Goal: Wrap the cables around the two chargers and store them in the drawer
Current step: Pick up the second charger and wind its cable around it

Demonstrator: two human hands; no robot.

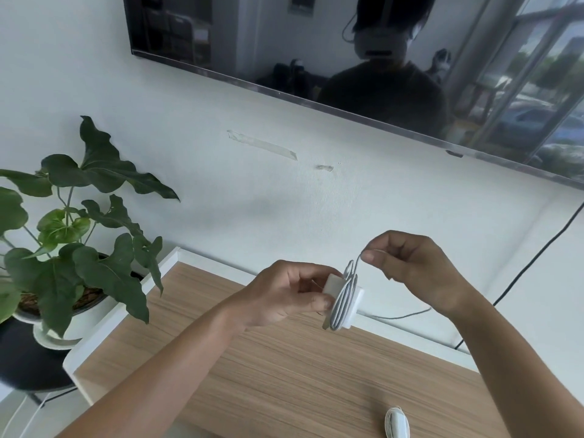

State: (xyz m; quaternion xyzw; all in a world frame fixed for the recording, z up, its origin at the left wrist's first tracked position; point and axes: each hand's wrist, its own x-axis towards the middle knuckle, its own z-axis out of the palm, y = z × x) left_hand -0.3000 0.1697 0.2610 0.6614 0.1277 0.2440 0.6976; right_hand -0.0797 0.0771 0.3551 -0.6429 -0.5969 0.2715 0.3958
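A square white plastic charger block [343, 298] is held above the light wood-grain bench [284, 368]. The left hand [284, 295] is clenched on the block, thumb and fingers pinching its near end. Several loops of thin white cable [343, 303] are already wound round the block's middle, just beyond that grip. The right hand [417, 267] pinches the loose cable end between thumb and forefinger, above and to the right of the block.

The winding appears nearly finished. It would be done well if the cable were kept lightly taut, each turn laid flat beside the last, and the tail tucked under a loop so nothing springs free.

A second white charger with its cable wound [397, 423] lies on the bench, below the right-hand grip. No drawer is seen. No brand, label or writing can be read.
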